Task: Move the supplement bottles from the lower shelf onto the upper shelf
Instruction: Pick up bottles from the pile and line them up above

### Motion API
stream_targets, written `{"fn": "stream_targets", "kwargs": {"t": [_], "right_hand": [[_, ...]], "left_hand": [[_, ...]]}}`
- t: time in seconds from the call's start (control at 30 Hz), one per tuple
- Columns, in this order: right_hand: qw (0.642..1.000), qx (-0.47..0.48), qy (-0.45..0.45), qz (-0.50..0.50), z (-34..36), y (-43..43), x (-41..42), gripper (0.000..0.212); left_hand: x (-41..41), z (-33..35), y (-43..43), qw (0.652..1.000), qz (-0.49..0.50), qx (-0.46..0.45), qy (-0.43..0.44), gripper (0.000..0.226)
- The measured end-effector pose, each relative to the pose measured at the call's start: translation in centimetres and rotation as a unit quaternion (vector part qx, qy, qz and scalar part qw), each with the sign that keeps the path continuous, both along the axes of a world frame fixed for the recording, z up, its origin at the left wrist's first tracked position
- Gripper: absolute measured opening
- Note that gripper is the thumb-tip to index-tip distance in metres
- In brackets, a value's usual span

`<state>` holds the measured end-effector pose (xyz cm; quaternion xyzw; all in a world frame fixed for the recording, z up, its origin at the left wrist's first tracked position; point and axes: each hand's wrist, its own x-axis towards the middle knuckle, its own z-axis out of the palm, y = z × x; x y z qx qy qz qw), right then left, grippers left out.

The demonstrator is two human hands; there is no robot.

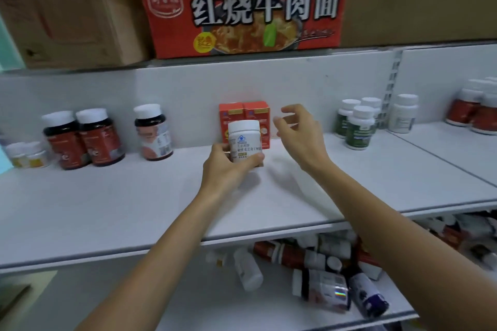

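Upper shelf point(134, 196): left hand point(228, 169) grips white bottle point(244, 140), upright, just before two orange boxes point(244, 121). Right hand point(298, 131) beside it, fingers spread, empty. Dark bottles point(83, 140) far left; green-labelled bottles point(355, 126) far right. Below the hands: jumbled bottles point(317, 269) on lower shelf point(188, 298).

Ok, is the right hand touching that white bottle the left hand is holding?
Apart. The head view shows the right hand open beside the white bottle, with the orange boxes visible through the gap; only the left hand grips it.
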<state>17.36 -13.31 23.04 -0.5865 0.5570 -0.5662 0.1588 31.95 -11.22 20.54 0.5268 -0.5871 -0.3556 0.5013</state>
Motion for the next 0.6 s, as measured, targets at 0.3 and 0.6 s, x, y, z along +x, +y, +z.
{"fn": "stream_targets", "kwargs": {"t": [0.3,0.6], "right_hand": [[0.992,0.068,-0.082,0.071,0.1,7.0,-13.8,0.033],[0.989,0.038,-0.144,0.013,-0.5,17.5,-30.7,0.023]], "left_hand": [[-14.0,0.2,3.1,0.988,-0.151,-0.024,-0.009,0.046],[-32.7,-0.6,9.3,0.955,-0.296,-0.028,0.018,0.028]]}}
